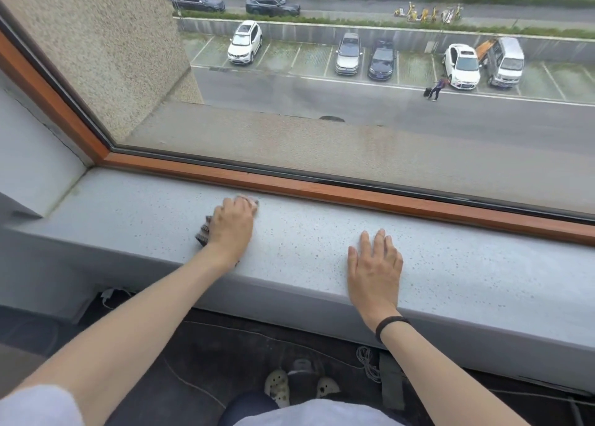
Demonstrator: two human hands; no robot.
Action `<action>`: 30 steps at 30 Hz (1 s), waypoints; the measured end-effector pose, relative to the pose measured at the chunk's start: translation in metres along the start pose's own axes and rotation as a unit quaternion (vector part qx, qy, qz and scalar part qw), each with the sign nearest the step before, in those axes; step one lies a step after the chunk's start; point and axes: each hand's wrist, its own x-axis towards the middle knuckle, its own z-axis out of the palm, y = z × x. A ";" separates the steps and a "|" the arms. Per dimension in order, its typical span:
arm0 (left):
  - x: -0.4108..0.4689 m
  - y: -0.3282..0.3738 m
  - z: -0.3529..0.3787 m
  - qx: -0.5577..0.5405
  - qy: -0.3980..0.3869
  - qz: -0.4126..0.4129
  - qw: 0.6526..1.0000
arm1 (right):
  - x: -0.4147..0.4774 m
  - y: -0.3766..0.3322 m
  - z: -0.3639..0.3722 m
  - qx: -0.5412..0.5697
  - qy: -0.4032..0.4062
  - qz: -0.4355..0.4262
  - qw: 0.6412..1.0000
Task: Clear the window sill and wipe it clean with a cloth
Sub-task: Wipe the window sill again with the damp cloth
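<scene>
- Left hand (230, 222): arm reaches forward and to the left across the sill. The palm faces down on a cloth and the fingers bend over its far end, gripping and pressing it to the surface.
- Cloth (203, 233): dark and striped where it shows at the hand's left side, with a paler corner past the fingertips. It lies on the left-centre of the sill, just short of the window frame, and is mostly covered by the hand.
- Right hand (375, 266): lies flat, palm down, fingers straight and slightly spread. It holds nothing and rests on the sill near its front edge, well apart from the left hand.
- Wrist band (391, 324): black, around the right wrist, just off the sill's front edge.
- Window sill (467, 264): pale grey with dark speckles and a rounded front edge. Speckled surface shows between the hands and runs on to the right.
- Window frame (354, 197): a wood-toned strip along the sill's far edge, turning upward at the left corner.
- Side wall (35, 155): grey, closing the sill's left end.
- Floor (225, 354): dark, below the sill. A coiled cable (367, 363) lies on it, and pale perforated shoes (277, 390) stand on it.
- Car park (354, 58): seen through the glass, with parked cars in a row.
</scene>
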 end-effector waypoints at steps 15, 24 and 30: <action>0.029 0.030 0.017 -0.113 0.058 -0.036 0.991 | 0.000 -0.002 0.001 0.007 0.010 0.005 1.000; 0.022 0.153 0.023 -0.216 0.041 0.224 0.949 | 0.001 0.001 0.005 0.007 0.031 0.005 0.999; 0.025 0.056 0.032 -0.185 0.064 0.117 0.974 | 0.001 0.000 0.006 0.010 0.035 0.001 0.999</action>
